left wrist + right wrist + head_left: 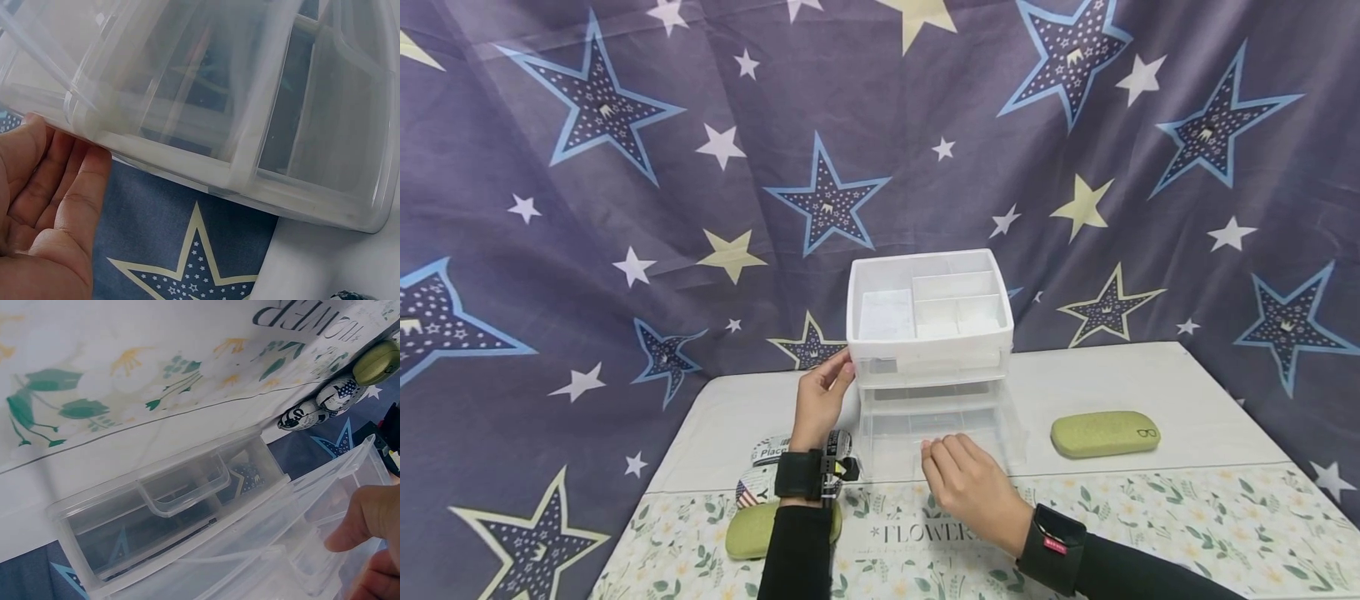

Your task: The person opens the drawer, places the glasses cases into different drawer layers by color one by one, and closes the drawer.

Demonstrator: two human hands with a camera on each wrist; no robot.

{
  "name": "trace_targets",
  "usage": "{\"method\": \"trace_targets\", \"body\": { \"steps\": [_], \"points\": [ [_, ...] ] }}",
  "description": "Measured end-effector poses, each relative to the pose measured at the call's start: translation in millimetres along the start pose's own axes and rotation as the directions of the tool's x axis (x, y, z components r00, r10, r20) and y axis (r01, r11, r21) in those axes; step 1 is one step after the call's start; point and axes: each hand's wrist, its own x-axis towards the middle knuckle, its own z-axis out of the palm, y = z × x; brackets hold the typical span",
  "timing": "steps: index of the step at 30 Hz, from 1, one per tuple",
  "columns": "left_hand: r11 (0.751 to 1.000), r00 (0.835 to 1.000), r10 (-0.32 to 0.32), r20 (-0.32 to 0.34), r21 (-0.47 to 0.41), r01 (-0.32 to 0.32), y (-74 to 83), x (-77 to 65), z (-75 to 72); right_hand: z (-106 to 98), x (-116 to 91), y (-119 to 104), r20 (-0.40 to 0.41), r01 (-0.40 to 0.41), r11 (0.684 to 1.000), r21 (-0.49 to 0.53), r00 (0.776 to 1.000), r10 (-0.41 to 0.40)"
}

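Observation:
A drawer organizer (pixel 932 362) with clear drawers and a divided white top tray stands at the table's middle. My left hand (pixel 823 400) rests against its upper left side, the fingertips touching the edge in the left wrist view. At the front, my right hand (pixel 966 483) has curled fingers at a clear drawer (pixel 917 425) that is pulled out. In the right wrist view the thumb lies over that drawer's front lip and the other fingers are partly out of frame. Below it, a lower drawer (pixel 187 487) with a curved handle sits in the frame.
A green glasses case (pixel 1105 434) lies to the right. Another green case (pixel 748 533) sits under my left forearm, beside white labelled packages (pixel 760 483). A floral printed cloth (pixel 1150 517) covers the front of the table; a starry curtain (pixel 880 108) hangs behind.

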Motion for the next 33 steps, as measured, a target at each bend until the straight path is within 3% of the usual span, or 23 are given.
{"method": "trace_targets", "body": {
  "steps": [10,18,33],
  "points": [
    [1.0,1.0,-0.021,0.011,-0.007,0.021,0.1,1.1,1.2,-3,-2,-2,-0.006,0.006,1.0,-0.005,1.0,-0.006],
    [0.999,0.999,-0.032,0.033,-0.005,0.032,33.3,-6.5,0.8,-4,0,-4,-0.015,-0.001,1.0,-0.023,1.0,0.001],
    [0.999,0.999,-0.038,0.026,0.001,0.038,34.3,-7.1,1.2,-2,-2,-8,-0.049,-0.045,0.999,0.003,0.998,0.045]
  ]
}}
